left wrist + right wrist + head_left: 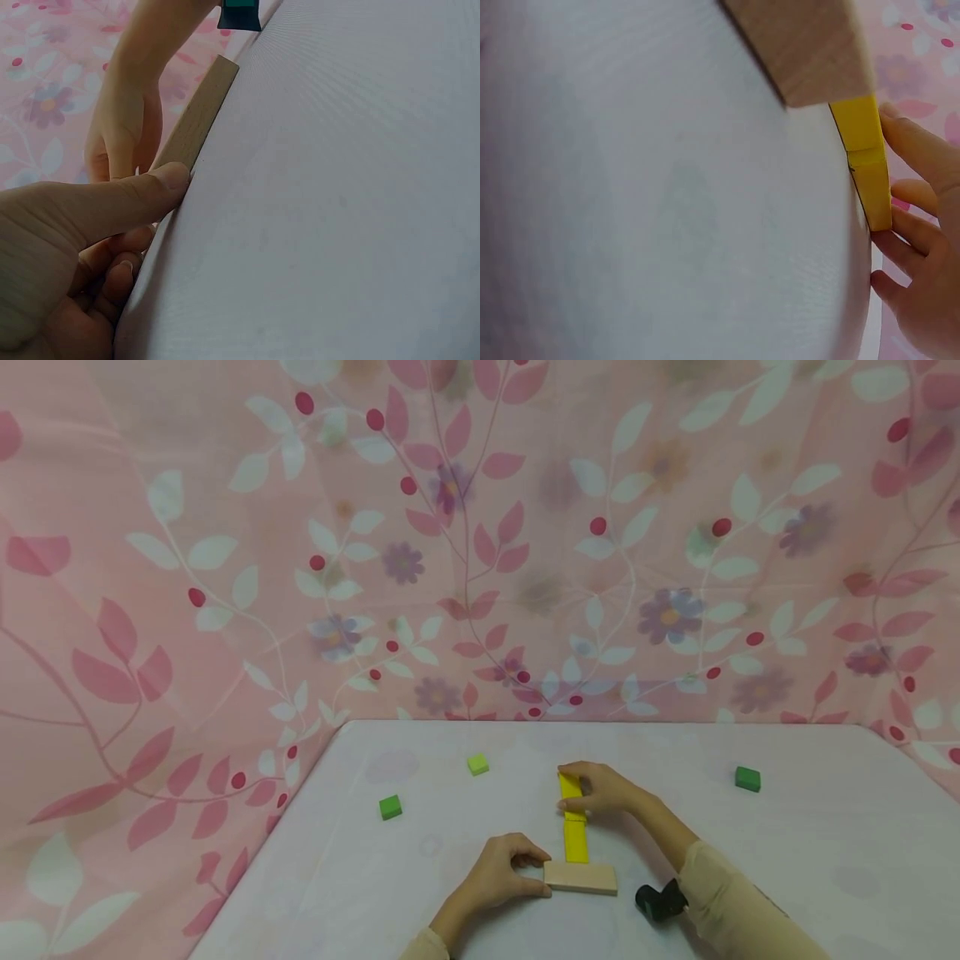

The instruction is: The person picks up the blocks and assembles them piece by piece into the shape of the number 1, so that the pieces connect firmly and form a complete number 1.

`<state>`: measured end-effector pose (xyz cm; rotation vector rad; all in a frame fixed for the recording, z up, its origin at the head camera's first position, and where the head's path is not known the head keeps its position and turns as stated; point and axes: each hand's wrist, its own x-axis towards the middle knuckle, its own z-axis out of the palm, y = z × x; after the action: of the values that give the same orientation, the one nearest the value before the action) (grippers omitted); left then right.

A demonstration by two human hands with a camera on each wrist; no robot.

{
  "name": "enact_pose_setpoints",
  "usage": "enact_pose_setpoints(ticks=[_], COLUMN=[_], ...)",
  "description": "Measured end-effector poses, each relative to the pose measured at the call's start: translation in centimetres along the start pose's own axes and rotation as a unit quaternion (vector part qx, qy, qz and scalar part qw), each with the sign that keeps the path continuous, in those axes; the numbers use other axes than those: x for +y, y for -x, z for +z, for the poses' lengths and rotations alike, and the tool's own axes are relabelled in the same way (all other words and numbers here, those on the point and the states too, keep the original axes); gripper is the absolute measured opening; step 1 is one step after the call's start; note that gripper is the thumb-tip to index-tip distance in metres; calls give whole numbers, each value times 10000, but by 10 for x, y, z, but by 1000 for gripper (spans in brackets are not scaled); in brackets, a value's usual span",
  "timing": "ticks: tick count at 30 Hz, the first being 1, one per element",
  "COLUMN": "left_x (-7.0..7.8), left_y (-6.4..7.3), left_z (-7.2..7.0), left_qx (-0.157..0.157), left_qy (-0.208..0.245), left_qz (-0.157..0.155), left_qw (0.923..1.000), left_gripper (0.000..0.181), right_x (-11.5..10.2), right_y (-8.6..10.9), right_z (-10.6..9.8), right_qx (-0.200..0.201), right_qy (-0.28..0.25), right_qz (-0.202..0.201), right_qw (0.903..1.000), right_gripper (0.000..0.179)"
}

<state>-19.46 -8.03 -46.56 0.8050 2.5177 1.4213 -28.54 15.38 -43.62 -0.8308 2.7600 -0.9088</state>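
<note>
A plain wooden block (581, 878) lies flat on the table, and my left hand (501, 872) pinches its left end between thumb and fingers. In the left wrist view the thumb of my left hand (112, 214) presses along the side of the wooden block (199, 112). Beyond it two yellow blocks form a line running away from the wooden block: a near yellow block (575, 842) and a far yellow block (568, 787). My right hand (603, 789) grips the far one, its thumb and fingers partly covering it. The right wrist view shows the yellow blocks nearly end to end.
A light green block (477, 765) and a green block (391, 807) lie to the left on the white-covered table (420, 902). A dark green block (747, 779) sits at the far right. Black wrist gear (660, 902) shows by the right sleeve. Floral cloth (480, 527) hangs behind.
</note>
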Motion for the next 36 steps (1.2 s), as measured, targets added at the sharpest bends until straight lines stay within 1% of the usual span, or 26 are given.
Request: enact_pose_setpoints(ticks=[4, 10, 17, 19, 23, 27, 36], left_x=[-1, -1, 1, 1, 1, 2, 1], left_y=[0, 0, 0, 0, 0, 0, 1], left_z=[0, 1, 0, 0, 0, 0, 0], left_qx=[8, 30, 47, 45, 44, 31, 43], left_qy=[26, -3, -42, -36, -24, -26, -67], left_qz=[51, 114, 90, 71, 59, 48, 130], left_qw=[10000, 9999, 9999, 10000, 10000, 10000, 9999], left_gripper=[31, 30, 30, 30, 30, 30, 30], right_x=[5, 13, 21, 21, 19, 18, 19], right_y=[2, 7, 10, 10, 11, 13, 16], right_z=[0, -4, -7, -7, -6, -6, -5], right_qx=[5, 55, 96, 84, -3, -44, 68], right_qy=[-267, -513, -712, -768, -926, -978, -681], right_qz=[77, -25, -81, -24, 155, 230, -48], right_qw=[9996, 9987, 9974, 9970, 9956, 9949, 9976], right_gripper=[68, 67, 60, 61, 71, 76, 77])
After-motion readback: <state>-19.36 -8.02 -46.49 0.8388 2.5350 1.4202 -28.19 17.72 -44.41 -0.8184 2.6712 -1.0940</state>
